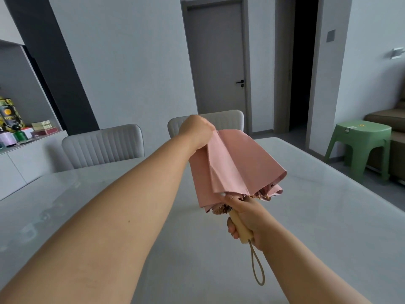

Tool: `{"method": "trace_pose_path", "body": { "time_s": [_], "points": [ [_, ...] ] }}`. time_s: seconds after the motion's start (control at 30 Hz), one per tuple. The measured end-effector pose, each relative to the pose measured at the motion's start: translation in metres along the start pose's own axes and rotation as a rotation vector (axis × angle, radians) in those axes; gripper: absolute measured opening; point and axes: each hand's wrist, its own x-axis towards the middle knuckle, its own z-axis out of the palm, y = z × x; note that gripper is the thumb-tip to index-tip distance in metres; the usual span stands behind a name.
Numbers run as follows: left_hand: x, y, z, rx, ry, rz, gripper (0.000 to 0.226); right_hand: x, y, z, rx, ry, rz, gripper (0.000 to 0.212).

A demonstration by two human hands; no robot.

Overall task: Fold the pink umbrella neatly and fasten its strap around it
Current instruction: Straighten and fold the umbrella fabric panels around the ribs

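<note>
The pink umbrella (235,170) is collapsed but loose, held in the air above the pale table (317,216), its top end pointing away from you and its wooden handle (241,227) toward you. Your right hand (245,218) is wrapped round that handle just under the canopy's ruffled edge — that gives you a fixed axis to turn the fabric about. Your left hand (197,132) reaches over to the far tip and closes on the cloth there, which keeps the panels stretched along the shaft so the pleats can lie flat. The folds are uneven yet, flaring wide at the hem, so I judge you are early in the tidying. The fastening strap I cannot make out; only the cord loop (257,266) dangles from the handle end. Beyond the table stand 2 grey chairs (103,145), and a green stool (361,143) sits off to the right.
</note>
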Motion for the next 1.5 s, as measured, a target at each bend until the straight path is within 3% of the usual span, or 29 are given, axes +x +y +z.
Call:
{"method": "trace_pose_path", "body": {
  "time_s": [0.17,0.3,0.37,0.5,0.57,0.7,0.8,0.87,0.97,1.03,1.27,1.4,1.5],
  "points": [
    [-0.007,-0.025,-0.005,-0.226,0.021,-0.051,0.037,-0.001,0.000,-0.002,0.048,-0.086,-0.033,0.064],
    [-0.009,-0.044,-0.002,-0.299,0.065,-0.020,0.046,-0.001,-0.001,-0.005,0.116,-0.081,0.064,0.085],
    [-0.010,-0.052,0.001,-0.335,0.099,-0.009,0.047,-0.002,-0.002,-0.004,0.128,-0.059,0.094,0.080],
    [-0.013,-0.064,0.007,-0.360,0.121,-0.023,0.048,-0.001,-0.001,-0.002,0.166,-0.003,0.048,0.049],
    [-0.011,-0.061,0.010,-0.244,0.121,-0.072,0.045,0.000,0.001,-0.001,0.137,0.026,0.041,0.044],
    [-0.013,-0.025,0.008,0.285,0.191,-0.149,0.044,0.003,0.002,0.001,0.019,0.092,0.000,0.041],
    [-0.032,0.004,0.027,0.364,0.201,0.021,0.048,0.006,0.003,0.000,-0.054,0.143,-0.005,0.041],
    [-0.040,0.004,0.050,0.379,0.101,0.026,0.066,0.006,0.004,0.000,-0.070,0.160,0.004,0.043],
    [-0.040,-0.011,0.072,0.264,-0.044,-0.143,0.083,0.003,0.003,0.001,-0.055,0.138,0.012,0.047],
    [-0.040,-0.019,0.074,0.135,0.010,-0.180,0.085,0.002,0.001,0.001,-0.033,0.110,0.022,0.048],
    [-0.042,-0.034,0.052,-0.660,0.013,-0.448,0.096,0.000,0.001,0.000,-0.013,0.037,0.026,0.045],
    [-0.031,-0.044,0.055,-0.775,0.022,-0.434,0.100,-0.001,0.000,0.000,0.054,-0.014,0.046,0.042],
    [-0.030,-0.039,0.051,-0.799,0.040,-0.431,0.098,0.002,0.000,-0.005,0.164,-0.047,0.171,0.061]
  ]
}}
